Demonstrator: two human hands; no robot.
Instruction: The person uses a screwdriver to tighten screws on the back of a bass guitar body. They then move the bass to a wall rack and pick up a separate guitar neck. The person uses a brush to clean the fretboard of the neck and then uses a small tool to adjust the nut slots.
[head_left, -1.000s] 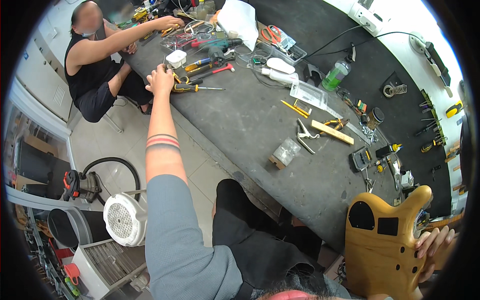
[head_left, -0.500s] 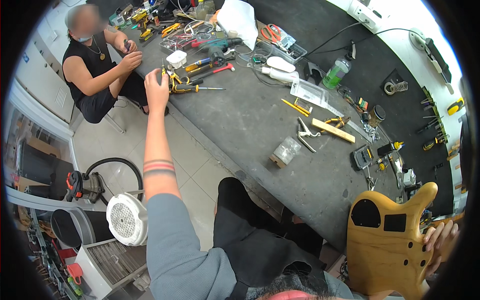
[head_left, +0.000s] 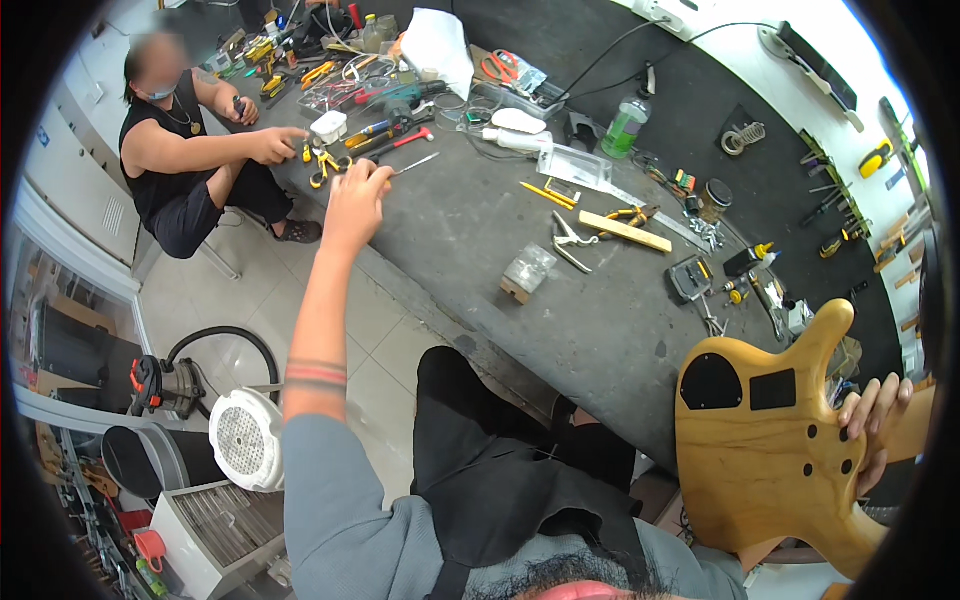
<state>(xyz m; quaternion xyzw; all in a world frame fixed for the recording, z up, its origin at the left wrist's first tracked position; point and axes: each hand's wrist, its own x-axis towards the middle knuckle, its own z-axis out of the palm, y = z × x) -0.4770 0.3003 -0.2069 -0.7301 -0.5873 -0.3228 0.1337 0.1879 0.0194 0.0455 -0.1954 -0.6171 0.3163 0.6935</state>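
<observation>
My left hand (head_left: 355,205) is at the far edge of the bench, closed on a screwdriver whose thin metal shaft (head_left: 418,163) sticks out to the right; its handle is mostly hidden by my fingers. Yellow-and-black hand tools (head_left: 322,168) lie just beyond it. At lower right, a natural-wood electric guitar (head_left: 750,450) is turned with its back toward me, showing two black cavity covers. My right hand (head_left: 875,420) is wrapped around it where the neck joins the body.
The dark bench (head_left: 600,350) holds pliers (head_left: 572,240), a wood strip (head_left: 623,230), a green bottle (head_left: 625,130) and scattered tools. A co-worker (head_left: 175,150) sits at upper left, one hand (head_left: 275,145) extended. A vacuum (head_left: 175,385) and white stool (head_left: 245,440) stand at left.
My left hand has shifted right, and the screwdriver's shaft is now angled upward. The view has shifted slightly. The co-worker's arm dropped, then extended toward the yellow tools.
</observation>
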